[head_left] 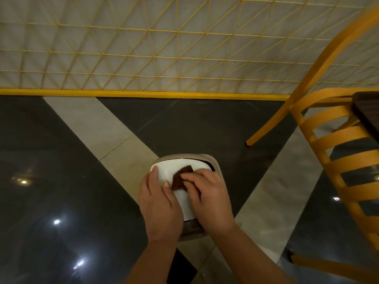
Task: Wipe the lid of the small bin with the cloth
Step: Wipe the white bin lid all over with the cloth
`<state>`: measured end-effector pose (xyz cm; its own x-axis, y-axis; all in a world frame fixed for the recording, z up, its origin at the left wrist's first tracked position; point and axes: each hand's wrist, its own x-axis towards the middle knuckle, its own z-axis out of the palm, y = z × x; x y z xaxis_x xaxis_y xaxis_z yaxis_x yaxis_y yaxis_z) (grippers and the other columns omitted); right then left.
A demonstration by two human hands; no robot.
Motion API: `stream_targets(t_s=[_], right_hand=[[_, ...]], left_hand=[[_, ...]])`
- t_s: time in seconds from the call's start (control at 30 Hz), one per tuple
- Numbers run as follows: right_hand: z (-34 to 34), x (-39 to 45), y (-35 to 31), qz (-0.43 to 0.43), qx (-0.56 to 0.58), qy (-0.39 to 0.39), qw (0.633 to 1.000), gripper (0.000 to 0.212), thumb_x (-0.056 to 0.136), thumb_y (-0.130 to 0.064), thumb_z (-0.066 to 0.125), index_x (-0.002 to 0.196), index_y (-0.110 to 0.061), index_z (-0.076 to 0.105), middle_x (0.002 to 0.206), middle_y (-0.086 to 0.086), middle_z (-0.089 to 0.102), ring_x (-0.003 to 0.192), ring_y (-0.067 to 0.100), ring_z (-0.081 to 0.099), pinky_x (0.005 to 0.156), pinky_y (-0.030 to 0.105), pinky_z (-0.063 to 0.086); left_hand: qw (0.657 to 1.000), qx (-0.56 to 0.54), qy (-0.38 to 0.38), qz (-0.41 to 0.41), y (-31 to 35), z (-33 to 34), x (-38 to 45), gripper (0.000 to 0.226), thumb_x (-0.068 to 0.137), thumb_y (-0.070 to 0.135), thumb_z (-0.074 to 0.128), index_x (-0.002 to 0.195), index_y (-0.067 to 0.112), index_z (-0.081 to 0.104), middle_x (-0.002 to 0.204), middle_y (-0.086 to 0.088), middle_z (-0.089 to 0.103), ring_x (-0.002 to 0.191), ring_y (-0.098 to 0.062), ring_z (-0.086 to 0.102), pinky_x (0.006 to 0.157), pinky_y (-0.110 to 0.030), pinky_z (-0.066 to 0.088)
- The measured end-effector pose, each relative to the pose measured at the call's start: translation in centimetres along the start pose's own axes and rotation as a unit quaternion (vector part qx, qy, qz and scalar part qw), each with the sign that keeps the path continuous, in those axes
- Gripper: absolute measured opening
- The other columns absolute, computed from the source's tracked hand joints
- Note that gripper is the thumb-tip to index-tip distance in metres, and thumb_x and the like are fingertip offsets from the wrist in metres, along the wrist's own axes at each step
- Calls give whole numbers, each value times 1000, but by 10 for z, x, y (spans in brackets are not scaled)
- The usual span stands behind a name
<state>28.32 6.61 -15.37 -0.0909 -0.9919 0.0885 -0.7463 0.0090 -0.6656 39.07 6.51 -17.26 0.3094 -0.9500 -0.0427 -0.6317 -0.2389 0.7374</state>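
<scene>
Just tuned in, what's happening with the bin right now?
A person is bent over a small bin on the dark tiled floor, wiping its white lid. The right hand presses a dark brown cloth flat on the lid, while the left hand rests on the lid's left edge, apparently steadying it. Much of the lid is hidden by the hands, so how much is already wiped is unclear. A yellow chair stands apart to the right.
</scene>
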Motion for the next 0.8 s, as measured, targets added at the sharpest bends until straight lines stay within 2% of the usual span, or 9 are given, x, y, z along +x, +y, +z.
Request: stream_targets(t_s=[0.13,0.27,0.4,0.47,0.57,0.6,0.63,0.7,0.8], right_hand=[[4,36,16,81,42,17,996,23,96,-25,51,113,-30,66,118,-10,59,113,4,48,103,24,41],[0,-1,31,159,52,27,986,23,94,-24,55,113,-32,66,114,-15,58,109,6,52,100,30,46],[-12,-57,28,52,2,14,999,28,86,-18,68,110,-34,69,106,-16,60,100,-1,46,93,6,35],[-12,-58,41,8,-16,9,1000,29,84,-16,70,109,-30,70,105,-13,63,99,2,49,93,8,36],[-10,-39,60,89,-10,42,995,25,87,-11,66,107,-25,72,103,-7,66,94,8,51,88,28,50],[-8,-35,59,113,-3,50,992,24,88,-11,64,107,-25,71,103,-7,65,93,7,50,87,29,50],[-6,-35,53,111,5,56,992,23,89,-14,62,107,-27,70,103,-9,64,94,4,49,87,24,47],[-4,-46,32,53,18,54,997,23,90,-25,59,109,-32,68,104,-15,62,98,-2,48,90,11,38],[1,-78,29,-9,46,67,997,25,88,-30,56,111,-35,65,105,-15,59,99,-1,50,91,7,36]], left_hand=[[1000,3,4,10,-2,0,-1,46,98,33,30,142,21,32,141,-5,34,126,-23,36,104,-43,37],[1000,8,13,6,-1,3,-1,47,98,36,26,142,20,33,141,-7,35,126,-25,36,104,-41,34],[1000,7,20,18,-4,4,1,50,97,39,23,141,20,34,140,-8,36,125,-26,37,103,-40,33],[1000,14,13,18,-6,6,1,46,99,36,26,142,19,33,140,-8,36,126,-25,36,103,-37,31],[1000,12,9,21,-5,5,0,46,98,34,29,142,20,33,140,-7,35,125,-25,36,103,-37,31],[1000,10,12,20,-4,5,0,46,98,35,28,142,20,33,140,-8,36,125,-25,37,104,-39,32],[1000,8,15,18,-3,5,1,47,99,36,26,142,19,33,140,-8,36,126,-25,36,104,-41,32],[1000,7,18,18,-3,5,2,49,98,39,23,141,19,34,140,-9,37,126,-27,36,104,-44,33],[999,12,13,27,-4,6,3,53,94,42,22,141,19,33,140,-9,36,126,-27,36,105,-46,35]])
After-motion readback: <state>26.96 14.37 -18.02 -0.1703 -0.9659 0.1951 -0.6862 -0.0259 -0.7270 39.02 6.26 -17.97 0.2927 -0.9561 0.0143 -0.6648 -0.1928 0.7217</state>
